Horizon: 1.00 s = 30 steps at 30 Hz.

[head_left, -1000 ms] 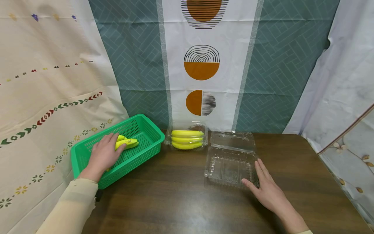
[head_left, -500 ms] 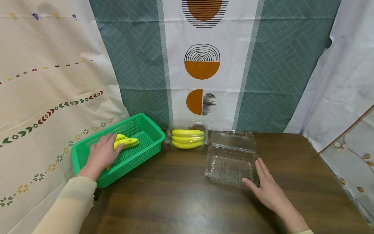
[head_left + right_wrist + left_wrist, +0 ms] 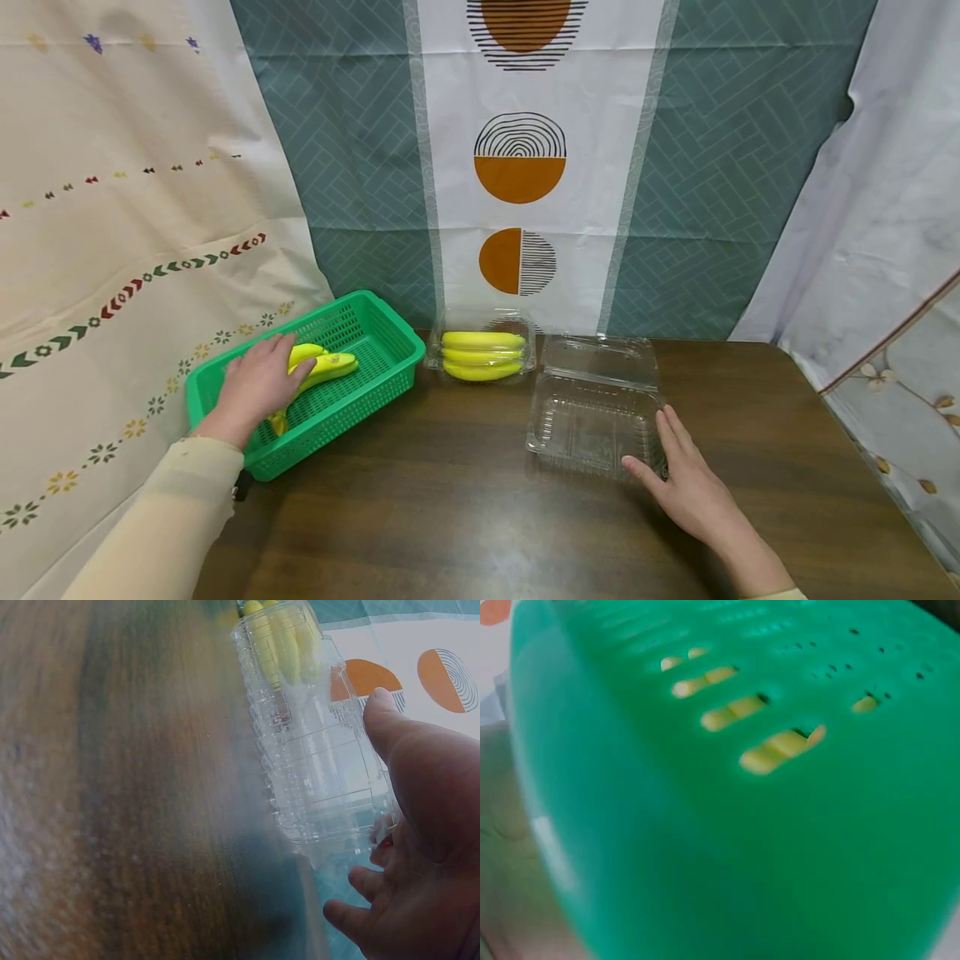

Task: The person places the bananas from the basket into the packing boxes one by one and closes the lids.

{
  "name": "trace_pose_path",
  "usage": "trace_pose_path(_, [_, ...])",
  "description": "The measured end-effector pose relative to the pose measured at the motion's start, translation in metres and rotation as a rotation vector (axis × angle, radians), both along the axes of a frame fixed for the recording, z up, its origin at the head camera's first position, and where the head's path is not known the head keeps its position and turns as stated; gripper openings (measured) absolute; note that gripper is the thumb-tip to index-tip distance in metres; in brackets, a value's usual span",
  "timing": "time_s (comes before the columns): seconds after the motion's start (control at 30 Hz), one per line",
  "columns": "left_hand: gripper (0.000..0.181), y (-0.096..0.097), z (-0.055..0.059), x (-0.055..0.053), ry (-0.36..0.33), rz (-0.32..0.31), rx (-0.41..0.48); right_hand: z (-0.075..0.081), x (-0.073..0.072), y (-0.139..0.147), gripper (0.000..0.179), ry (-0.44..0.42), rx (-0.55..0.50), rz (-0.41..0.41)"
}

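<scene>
In the head view, my left hand [image 3: 258, 379] is over the left part of a green basket [image 3: 378, 404]. Several yellow bananas [image 3: 322, 367] lie in the basket beside my thumb; my hand hides part of them. My left fingertips are partly hidden, and the left wrist view shows only the basket's wall [image 3: 705, 847] with yellow showing through its slots. At the right, my right hand [image 3: 693, 487] has its fingers extended along the right edge of an open clear plastic clamshell container [image 3: 592, 425]. Thumb and fingers are apart, near its corner, in the right wrist view.
Behind, against the curtain, stands another clear clamshell container [image 3: 435, 358] with bananas inside. The wooden table [image 3: 450, 508] runs from the basket to the right edge. Patterned cloths [image 3: 360, 192] hang at the back and both sides.
My left hand has shifted slightly left within the basket, uncovering more of the bananas, which stay in place. My right hand and the open container have not visibly moved.
</scene>
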<state>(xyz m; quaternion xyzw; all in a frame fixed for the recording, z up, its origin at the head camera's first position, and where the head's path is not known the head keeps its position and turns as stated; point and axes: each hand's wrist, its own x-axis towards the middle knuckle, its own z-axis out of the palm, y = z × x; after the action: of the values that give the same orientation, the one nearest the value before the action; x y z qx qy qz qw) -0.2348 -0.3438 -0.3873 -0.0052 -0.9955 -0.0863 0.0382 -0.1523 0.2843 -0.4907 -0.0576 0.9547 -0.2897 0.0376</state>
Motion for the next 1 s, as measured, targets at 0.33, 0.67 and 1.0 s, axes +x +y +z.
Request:
trace_pose_path(0.33, [0.082,-0.004,0.009,-0.003,-0.059,0.005,-0.007,-0.001,0.000,0.001,0.113,-0.001,0.003,0.002])
trace_pose_path(0.67, [0.081,-0.002,0.023,-0.007,-0.079,-0.017,0.005,0.000,0.000,0.000,0.112,0.006,0.002,0.003])
trace_pose_path(1.0, [0.081,-0.008,0.031,-0.022,-0.131,-0.034,0.007,0.000,0.000,0.000,0.112,0.008,0.000,0.005])
